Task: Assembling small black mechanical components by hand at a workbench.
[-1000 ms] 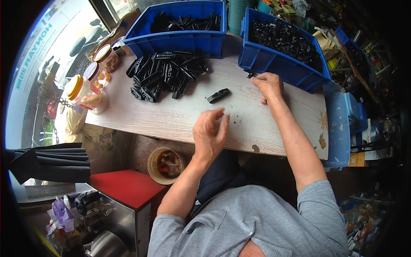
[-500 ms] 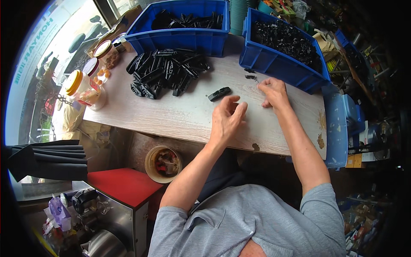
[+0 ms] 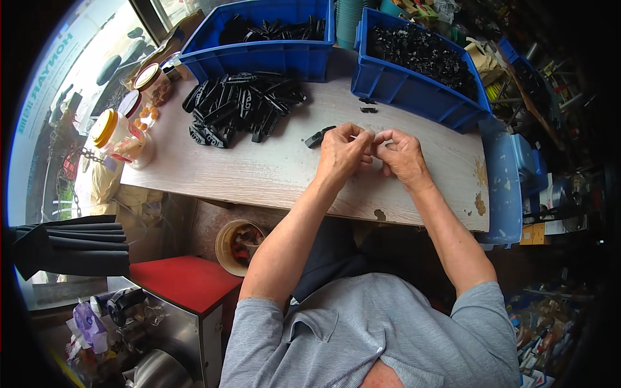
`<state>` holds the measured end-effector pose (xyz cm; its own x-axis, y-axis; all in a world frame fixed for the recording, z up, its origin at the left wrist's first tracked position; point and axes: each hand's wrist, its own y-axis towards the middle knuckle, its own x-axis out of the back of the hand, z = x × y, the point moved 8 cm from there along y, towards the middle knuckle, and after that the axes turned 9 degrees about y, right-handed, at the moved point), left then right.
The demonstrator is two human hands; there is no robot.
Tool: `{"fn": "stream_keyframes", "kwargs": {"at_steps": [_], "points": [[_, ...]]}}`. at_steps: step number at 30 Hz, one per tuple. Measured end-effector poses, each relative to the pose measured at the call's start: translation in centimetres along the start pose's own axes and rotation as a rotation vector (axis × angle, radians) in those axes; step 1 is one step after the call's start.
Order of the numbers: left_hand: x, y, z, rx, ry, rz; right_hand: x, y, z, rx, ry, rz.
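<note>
Black oblong piece [image 3: 316, 138] lies just left of the hands [image 3: 339, 156].

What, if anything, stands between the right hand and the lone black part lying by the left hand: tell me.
The left hand does: it sits between the right hand and the black part, overlapping that part's right end in this view.

Black piece [image 3: 316, 138], blue bins [image 3: 259, 61], pale wood-grained tabletop [image 3: 259, 171]
</note>
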<state>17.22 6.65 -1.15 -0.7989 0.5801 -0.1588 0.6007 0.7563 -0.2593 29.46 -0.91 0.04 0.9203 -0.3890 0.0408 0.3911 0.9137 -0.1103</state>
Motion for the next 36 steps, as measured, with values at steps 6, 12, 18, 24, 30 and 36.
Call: {"fn": "stream_keyframes", "kwargs": {"at_steps": [6, 12, 18, 24, 30, 36], "points": [[0.5, -0.8, 1.2, -0.061, -0.159, 0.067, -0.5, -0.9, -0.1, 0.015, 0.064, -0.013], [0.3, -1.7, 1.5, -0.135, -0.23, 0.055, -0.8, -1.3, -0.1, 0.029, 0.147, 0.003], [0.1, -2.0, 1.6, -0.164, -0.212, 0.101, -0.8, -1.4, -0.4, 0.012, 0.165, -0.031], [4.7, -6.7, -4.7, -0.812, 0.948, -0.755, -0.8, -1.3, -0.4, 0.041, 0.332, 0.027], [5.4, -4.1, -3.4, -0.689, 1.275, -0.599, -0.3, -1.1, -0.5, 0.07, 0.374, -0.002], [3.6, -4.0, -0.9, -0.65, 0.614, -0.314, -0.7, -1.4, -0.6, 0.062, 0.526, -0.02]]}}
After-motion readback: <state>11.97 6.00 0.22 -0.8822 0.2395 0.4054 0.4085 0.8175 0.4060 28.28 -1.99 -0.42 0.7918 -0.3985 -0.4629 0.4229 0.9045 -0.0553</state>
